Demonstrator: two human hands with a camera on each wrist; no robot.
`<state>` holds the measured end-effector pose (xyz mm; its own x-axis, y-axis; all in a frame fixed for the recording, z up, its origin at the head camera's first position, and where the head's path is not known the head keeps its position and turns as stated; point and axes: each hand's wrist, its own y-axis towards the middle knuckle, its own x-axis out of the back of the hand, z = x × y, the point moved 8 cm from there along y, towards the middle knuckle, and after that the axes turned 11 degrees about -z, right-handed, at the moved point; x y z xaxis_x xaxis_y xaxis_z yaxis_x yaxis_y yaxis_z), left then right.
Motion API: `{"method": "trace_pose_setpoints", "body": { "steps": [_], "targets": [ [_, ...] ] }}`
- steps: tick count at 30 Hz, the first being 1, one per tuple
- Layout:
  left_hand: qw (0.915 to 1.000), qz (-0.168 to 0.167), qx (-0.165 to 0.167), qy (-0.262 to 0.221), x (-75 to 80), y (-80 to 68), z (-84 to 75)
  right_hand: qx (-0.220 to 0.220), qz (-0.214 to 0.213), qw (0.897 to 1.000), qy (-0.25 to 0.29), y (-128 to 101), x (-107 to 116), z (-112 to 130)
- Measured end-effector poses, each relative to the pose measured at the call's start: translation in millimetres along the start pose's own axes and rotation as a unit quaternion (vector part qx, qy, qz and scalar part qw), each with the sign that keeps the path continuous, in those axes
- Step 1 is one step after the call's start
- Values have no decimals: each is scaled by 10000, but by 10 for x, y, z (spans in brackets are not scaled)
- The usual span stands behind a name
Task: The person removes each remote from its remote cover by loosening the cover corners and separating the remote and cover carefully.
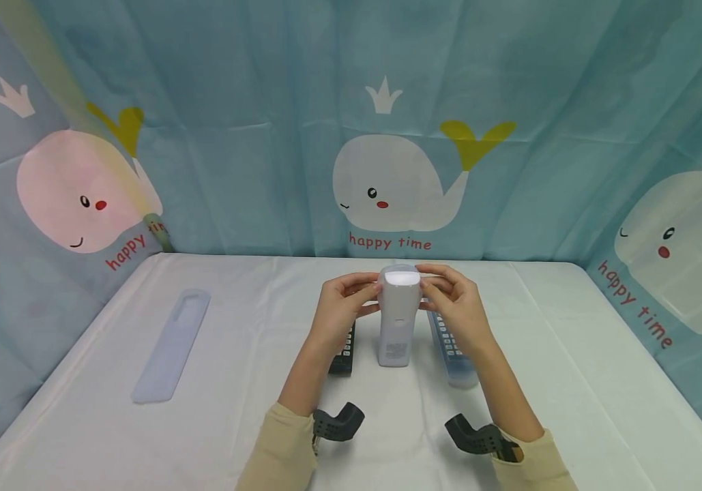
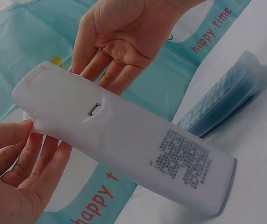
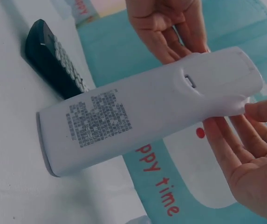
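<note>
A white remote control (image 1: pixel 397 320) stands upright between both hands, its back towards me and its lower end close over the table. A thin translucent sleeve (image 3: pixel 229 106) wraps it, bulging out near the top where the fingers are. My left hand (image 1: pixel 340 307) pinches the sleeve's edge on the left side, thumb in front and fingers behind. On the right side my right hand (image 1: pixel 458 303) pinches in the same way. A block of printed text (image 2: pixel 182 158) shows on the remote's lower back. The button side faces away and is hidden.
Behind my left wrist lies a black remote control (image 1: pixel 342 358), partly covered by the arm. A remote in a bluish translucent sleeve (image 1: pixel 461 374) lies by my right forearm. Far left, a flat translucent sleeve (image 1: pixel 172 348) rests on the white table (image 1: pixel 246 409). A whale-print curtain (image 1: pixel 234 191) hangs behind.
</note>
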<state>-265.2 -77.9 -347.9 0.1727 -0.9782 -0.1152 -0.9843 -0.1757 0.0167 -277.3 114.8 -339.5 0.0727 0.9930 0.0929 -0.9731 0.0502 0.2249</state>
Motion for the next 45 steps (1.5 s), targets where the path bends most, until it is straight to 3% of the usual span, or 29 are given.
{"method": "trace_pose_setpoints", "body": {
  "steps": [7,16,19,39,45],
  "targets": [
    [9999,55,94,-2,12,31,59,-145,291,9993,-183,0,10,-49],
    [9962,772,225,339,12,48,106,-344,998,9943,-161,8,13,-137],
    [9949,875,272,414,8,45,119,-396,1183,9920,-205,0,11,-152],
    [9983,518,128,246,32,82,171,-377,1363,9896,-280,-21,-2,-151],
    [9977,604,183,258,33,82,178,-520,1573,9857,-311,-18,-12,-202]
  ]
}}
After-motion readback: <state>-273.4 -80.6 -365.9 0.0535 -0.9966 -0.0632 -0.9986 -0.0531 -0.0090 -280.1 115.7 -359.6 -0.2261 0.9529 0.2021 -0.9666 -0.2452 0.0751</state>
